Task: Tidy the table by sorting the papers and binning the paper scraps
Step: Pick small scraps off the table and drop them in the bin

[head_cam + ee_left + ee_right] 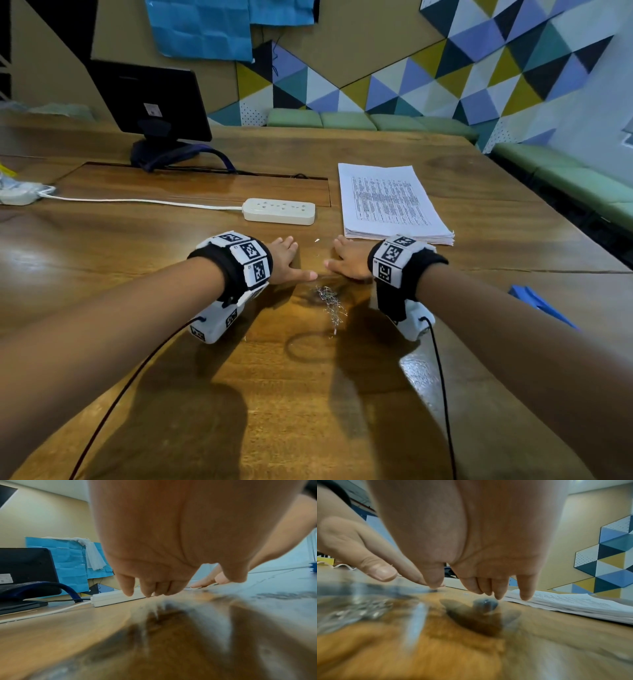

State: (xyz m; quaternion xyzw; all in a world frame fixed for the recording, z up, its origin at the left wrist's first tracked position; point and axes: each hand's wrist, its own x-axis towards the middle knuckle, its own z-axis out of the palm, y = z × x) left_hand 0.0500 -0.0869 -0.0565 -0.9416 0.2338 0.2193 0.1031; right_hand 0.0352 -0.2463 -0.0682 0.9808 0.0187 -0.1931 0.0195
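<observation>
A neat stack of printed papers (390, 204) lies on the wooden table (171, 240), right of centre; the right wrist view shows its near edge (573, 601). One tiny white paper scrap (317, 241) lies between my two hands. My left hand (287, 257) rests flat, palm down, fingers spread, thumb pointing right. My right hand (346, 257) rests flat the same way just in front of the stack, thumb pointing left. Both thumbs almost meet. Neither hand holds anything. In the wrist views the left hand's fingers (147, 588) and the right hand's fingers (498, 591) touch the table.
A white power strip (279, 211) with its cable lies beyond my left hand. A dark monitor (154, 99) stands at the back left. A scratched, shiny patch (329, 301) marks the wood near my wrists. Something blue (534, 301) shows past the right table edge. Green benches (565, 181) line the wall.
</observation>
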